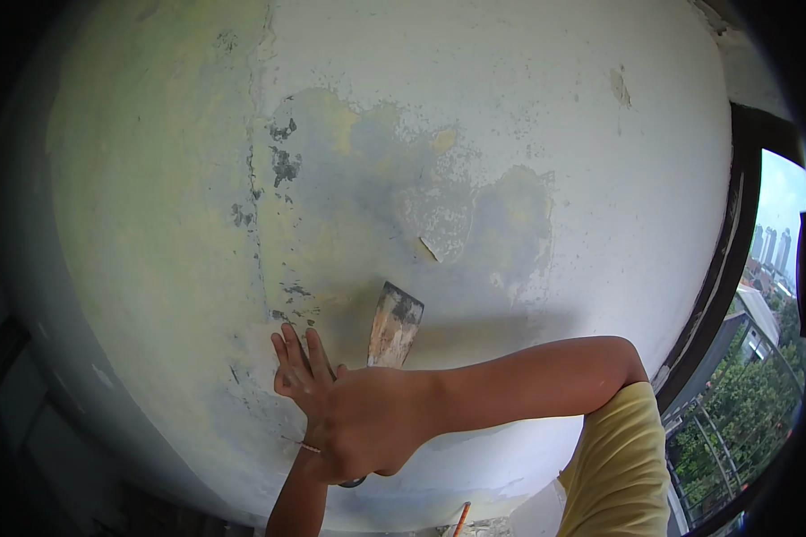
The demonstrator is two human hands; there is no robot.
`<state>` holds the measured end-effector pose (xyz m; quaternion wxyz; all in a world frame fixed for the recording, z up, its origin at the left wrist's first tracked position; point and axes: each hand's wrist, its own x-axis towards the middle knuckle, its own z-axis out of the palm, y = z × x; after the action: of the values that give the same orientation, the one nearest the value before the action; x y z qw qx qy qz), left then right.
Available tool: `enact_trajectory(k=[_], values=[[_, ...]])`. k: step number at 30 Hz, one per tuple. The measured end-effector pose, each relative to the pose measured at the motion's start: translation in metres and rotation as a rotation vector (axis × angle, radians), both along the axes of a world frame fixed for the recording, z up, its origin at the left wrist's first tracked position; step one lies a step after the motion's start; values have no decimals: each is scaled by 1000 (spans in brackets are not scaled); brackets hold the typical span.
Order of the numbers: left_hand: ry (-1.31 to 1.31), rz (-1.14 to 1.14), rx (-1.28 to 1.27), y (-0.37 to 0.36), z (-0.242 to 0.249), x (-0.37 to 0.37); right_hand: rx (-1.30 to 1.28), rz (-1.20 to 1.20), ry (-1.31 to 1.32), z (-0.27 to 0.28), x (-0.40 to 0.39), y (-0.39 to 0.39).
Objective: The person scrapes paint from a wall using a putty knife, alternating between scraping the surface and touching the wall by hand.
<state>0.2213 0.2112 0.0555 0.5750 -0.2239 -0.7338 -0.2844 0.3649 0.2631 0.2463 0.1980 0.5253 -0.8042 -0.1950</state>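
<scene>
My right hand (372, 421) is wrapped round a paint scraper (396, 324), its broad, paint-smeared blade pointing up along the wall. The handle is mostly hidden by the fist, with a dark end peeking out below. Behind and to the left, my left hand (301, 369) has its fingers stretched out at the wall, partly covered by the right wrist and fist. A thin bracelet circles the left wrist. The wall (618, 224) has patches of peeled paint around the blade. A loose paint flake (430, 249) curls off just above the scraper.
A dark-framed window (739, 233) stands at the right, with trees, roofs and tall buildings beyond the glass. An orange stick-like thing (462, 517) shows at the bottom edge. Dark chipped spots (285, 164) follow a crack up the wall on the left.
</scene>
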Motion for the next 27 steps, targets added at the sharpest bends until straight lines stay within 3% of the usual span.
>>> enact_trajectory(k=[2, 4, 8, 9, 10, 13, 14, 16, 19, 24, 27], values=[[61, 76, 13, 2, -6, 1, -17, -46, -66, -6, -5, 9], [39, -78, 94, 2, 4, 10, 20, -168, -38, 6, -15, 16], [67, 22, 58, 3, -2, -1, 233, -75, 34, -39, 7, 4], [63, -7, 64, 3, 0, 0, 47, 49, 66, -17, 2, 6], [55, -40, 60, 1, -2, 4, 31, 40, 61, -3, -2, 14], [10, -169, 91, -2, -1, 8, 32, -259, 90, 34, -12, 37], [13, -161, 101, -2, 0, 5, 42, -250, 93, 26, -3, 28], [43, -78, 70, 1, -7, 1, 150, 20, 87, 0, 31, -8], [11, -70, 44, 0, -9, 1, 115, -21, -60, -14, 18, 0], [48, -27, 59, 2, -8, -3, 2, -5, -9, -4, 8, 10], [54, -78, 76, 2, -8, -1, 174, 38, -98, -17, 31, -13]])
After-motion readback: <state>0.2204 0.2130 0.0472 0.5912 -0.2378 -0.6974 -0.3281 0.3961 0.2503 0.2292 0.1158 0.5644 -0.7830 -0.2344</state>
